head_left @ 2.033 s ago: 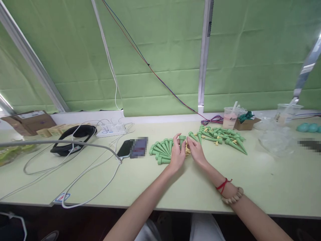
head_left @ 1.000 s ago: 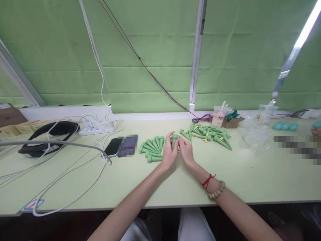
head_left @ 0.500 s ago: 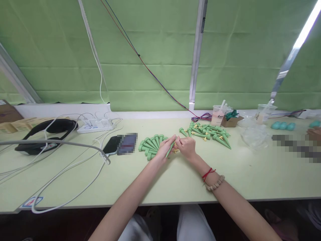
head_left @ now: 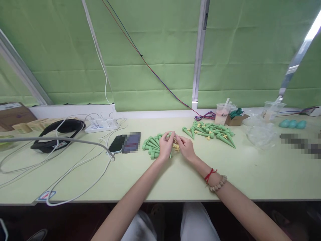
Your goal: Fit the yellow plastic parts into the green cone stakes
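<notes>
Since half a second ago, tipped over from a slant: green spike (head_left: 171,153) now mostly hidden behind the left hand (head_left: 166,146), only its lower end peeking out at the hand's 5 o'clock. Both hands drawn a touch closer together, fingertips meeting at the middle of the table (head_left: 155,180).

Left hand curled narrow around the green spike, thumb and forefinger pinched at its top. Right hand (head_left: 185,146) just beside it at 3 o'clock, fingers pinched narrow on a small yellow piece (head_left: 176,143); exactly how the piece sits against the spike cannot be told, too small and half covered. A few more yellow bits (head_left: 177,147) lying on the table under the two hands.

At 9 o'clock of the left hand, touching its knuckles: fanned row of green spikes (head_left: 151,145), wide ends toward the near edge. At 2 o'clock of the right hand, a little apart: loose heap of green spikes with yellow fittings (head_left: 210,131). Beyond the heap at 1 o'clock: plastic cup with straw (head_left: 222,117) and small cardboard box (head_left: 237,118).

Further at 9 o'clock: phone (head_left: 116,144), then white cables (head_left: 75,174), power strip (head_left: 101,126) and black neckband (head_left: 56,134). On the right wrist: red string and bead bracelet (head_left: 217,183).
</notes>
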`<state>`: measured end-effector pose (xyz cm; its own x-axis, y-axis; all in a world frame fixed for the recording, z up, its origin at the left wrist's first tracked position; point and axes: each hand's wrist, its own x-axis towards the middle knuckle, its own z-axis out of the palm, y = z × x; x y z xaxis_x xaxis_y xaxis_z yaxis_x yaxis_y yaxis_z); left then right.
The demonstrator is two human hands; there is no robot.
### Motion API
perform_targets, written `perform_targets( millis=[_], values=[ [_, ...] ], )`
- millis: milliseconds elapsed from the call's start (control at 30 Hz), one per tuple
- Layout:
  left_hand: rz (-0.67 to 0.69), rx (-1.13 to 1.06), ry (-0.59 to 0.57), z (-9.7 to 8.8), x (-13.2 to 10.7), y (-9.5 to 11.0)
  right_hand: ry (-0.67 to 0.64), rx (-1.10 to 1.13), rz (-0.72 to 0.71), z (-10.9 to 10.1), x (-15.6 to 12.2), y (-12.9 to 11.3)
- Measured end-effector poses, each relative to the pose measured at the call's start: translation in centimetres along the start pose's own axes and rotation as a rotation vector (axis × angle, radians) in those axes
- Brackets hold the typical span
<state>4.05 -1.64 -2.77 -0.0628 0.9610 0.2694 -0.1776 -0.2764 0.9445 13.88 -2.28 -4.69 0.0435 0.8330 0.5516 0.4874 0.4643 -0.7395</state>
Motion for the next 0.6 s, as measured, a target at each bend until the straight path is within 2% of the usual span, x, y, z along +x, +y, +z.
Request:
perform_targets(
  millis=[100, 167, 300, 467, 600],
  values=[
    [-0.201, 0.000, -0.035, -0.44, 0.27, 0.03, -0.021, -0.033, -0.078, 0.07, 0.10, -0.09],
    [-0.271, 0.083, -0.043, -0.65, 0.33, -0.01, -0.021, -0.052, -0.103, 0.07, 0.26, 0.18],
    [-0.239, 0.252, -0.038, -0.54, 0.08, -0.09, -0.035, -0.027, -0.071, 0.16, 0.33, 0.71],
    [-0.214, 0.300, 0.027, -0.06, -0.21, -0.21, 0.026, -0.051, -0.098, 0.26, 0.20, 0.64],
    [-0.242, 0.306, 0.016, -0.23, -0.09, -0.39, -0.021, -0.085, -0.145, 0.23, 0.38, 0.62]
  ],
)
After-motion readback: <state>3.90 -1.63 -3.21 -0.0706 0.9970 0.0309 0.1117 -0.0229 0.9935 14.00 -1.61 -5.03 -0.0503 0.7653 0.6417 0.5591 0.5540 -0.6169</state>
